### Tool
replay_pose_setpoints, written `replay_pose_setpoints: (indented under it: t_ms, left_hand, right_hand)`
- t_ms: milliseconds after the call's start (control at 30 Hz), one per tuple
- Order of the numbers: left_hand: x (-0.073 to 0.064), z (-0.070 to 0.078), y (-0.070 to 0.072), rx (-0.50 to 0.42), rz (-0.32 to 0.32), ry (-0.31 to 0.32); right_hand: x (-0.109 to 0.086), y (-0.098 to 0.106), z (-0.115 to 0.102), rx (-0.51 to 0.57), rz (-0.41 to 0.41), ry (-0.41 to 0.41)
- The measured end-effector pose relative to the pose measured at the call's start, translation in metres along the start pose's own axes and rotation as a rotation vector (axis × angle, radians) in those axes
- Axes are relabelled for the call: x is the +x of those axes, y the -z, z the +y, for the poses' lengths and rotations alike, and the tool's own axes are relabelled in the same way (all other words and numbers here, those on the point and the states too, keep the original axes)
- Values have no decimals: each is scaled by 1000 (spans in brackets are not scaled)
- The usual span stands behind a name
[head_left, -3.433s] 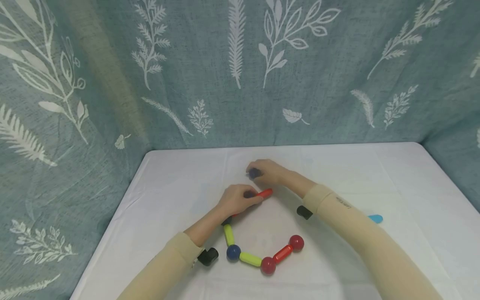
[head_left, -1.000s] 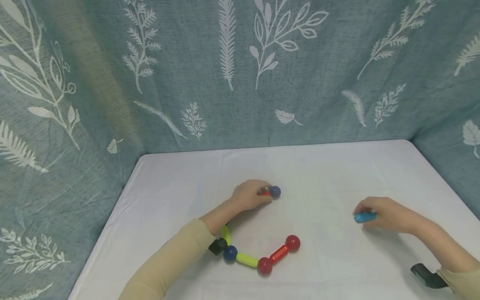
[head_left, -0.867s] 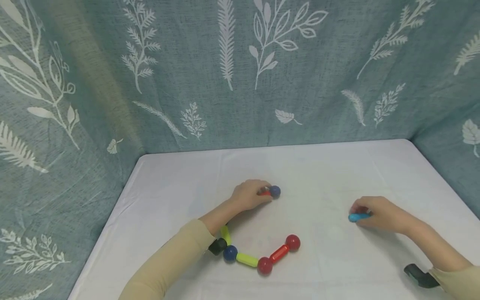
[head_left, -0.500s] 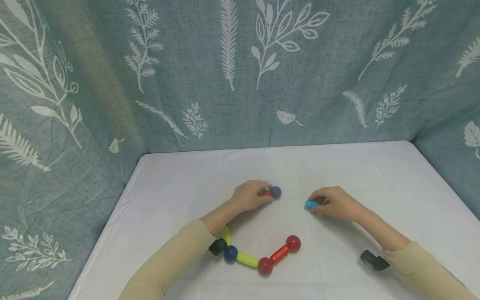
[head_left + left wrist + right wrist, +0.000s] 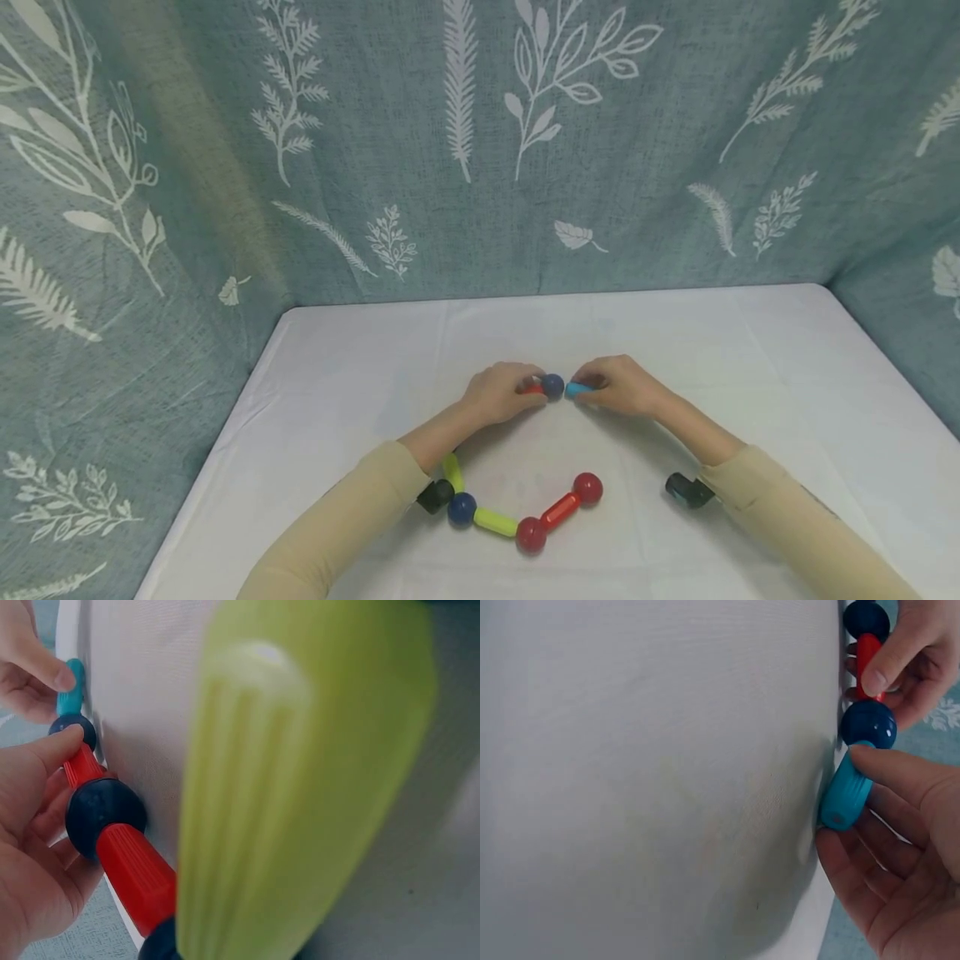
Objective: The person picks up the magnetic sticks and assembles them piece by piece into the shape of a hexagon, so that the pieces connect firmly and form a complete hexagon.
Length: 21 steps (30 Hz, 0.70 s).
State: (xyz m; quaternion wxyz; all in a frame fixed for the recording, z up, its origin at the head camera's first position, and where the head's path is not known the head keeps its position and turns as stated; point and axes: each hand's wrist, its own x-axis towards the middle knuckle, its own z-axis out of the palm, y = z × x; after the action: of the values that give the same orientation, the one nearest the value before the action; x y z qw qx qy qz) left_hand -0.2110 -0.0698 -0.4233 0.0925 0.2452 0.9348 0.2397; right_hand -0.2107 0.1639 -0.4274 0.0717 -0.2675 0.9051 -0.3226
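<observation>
In the head view my left hand (image 5: 501, 393) pinches a red magnetic rod (image 5: 533, 388) with a dark blue ball (image 5: 552, 386) on its far end. My right hand (image 5: 624, 387) holds a light blue magnetic rod (image 5: 578, 390) between thumb and fingers. In the right wrist view the end of that light blue rod (image 5: 846, 793) meets the blue ball (image 5: 869, 724). The left wrist view shows the chain running back from the left hand through another dark blue ball (image 5: 105, 815), a second red rod (image 5: 136, 876) and a further ball, partly hidden by a close yellow-green rod (image 5: 300, 780).
The chain curves on over the white table (image 5: 675, 333) through a yellow-green rod (image 5: 452, 472), a blue ball (image 5: 462, 509), another yellow-green rod (image 5: 495, 522), a red ball (image 5: 531, 535), a red rod (image 5: 559, 512) and an end red ball (image 5: 588, 489). A patterned curtain (image 5: 420, 150) hangs behind.
My right hand has brought the light blue rod leftward from the table's right side to the blue ball. Earlier it held that ball, now on the red rod. Lately my left hand stays put.
</observation>
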Motion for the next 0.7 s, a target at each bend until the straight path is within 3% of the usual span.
replay_pose_setpoints:
  t_ms: [500,633,700]
  left_hand:
    - [-1,3,-1,23,-7,-3]
    - [-15,22,2,152,-9,-65]
    - [-28,38,2,211,-48,-91]
  right_hand:
    - [14,-5,-2,13,-45,81]
    - [20,-6,-6,-49,-70,108]
    - [22,-5,-7,-77,-80,110]
